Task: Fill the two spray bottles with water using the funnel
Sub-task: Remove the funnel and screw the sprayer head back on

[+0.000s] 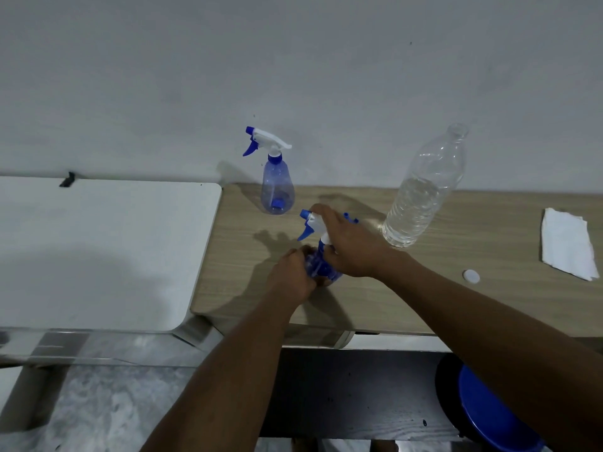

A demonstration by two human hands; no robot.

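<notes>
- The near spray bottle (323,270) stands on the wooden table (424,305), close to its front edge, between both hands.
- The left hand (292,275) is wrapped around the bottle's clear blue body, fingers curled tight on it.
- The right hand (346,246) covers the neck, with its fingers closed around the collar under the white trigger head (311,223). This looks like unscrewing the head so the bottle can be filled.
- A small blue piece (351,218) shows just behind the right hand. It may be the funnel, but I cannot tell.
- The second spray bottle (277,190) stands upright further back with its head on, looking empty.
- The water bottle (421,200) stands open to the right, roughly half full. Its white cap (471,276) lies apart on the table, and a folded paper towel (566,246) lies far right.
- Risks: squeezing the soft body while twisting could make the bottle slip or tip. The right elbow swinging out could knock over the uncapped water bottle and spill it. Lifting the head off quickly could drag the dip tube and topple the bottle.
</notes>
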